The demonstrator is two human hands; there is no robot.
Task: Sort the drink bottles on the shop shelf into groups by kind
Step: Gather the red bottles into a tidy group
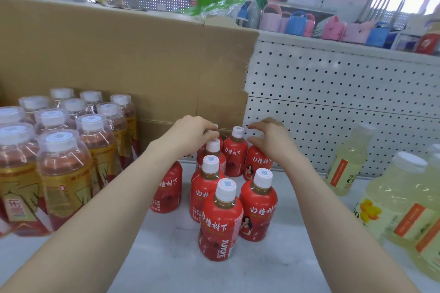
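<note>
head view: the red juice bottles [221,219] stand upright in a tight cluster mid-shelf [166,259], white caps up. your left hand [190,133] reaches to the back of the cluster, fingers curled down and closed on a rear bottle's cap. your right hand [271,140] sits over the back-right bottle [258,164], fingers bent and spread, cap hidden under the palm - whether it truly grips, i cannot tell. a shrink-wrapped pack of gold-labelled bottles [64,162] stands to the left, pale yellow drink bottles [404,202] to the right - both apart from the red group. behind are a cardboard box [119,54] and a white pegboard panel [333,102].
</note>
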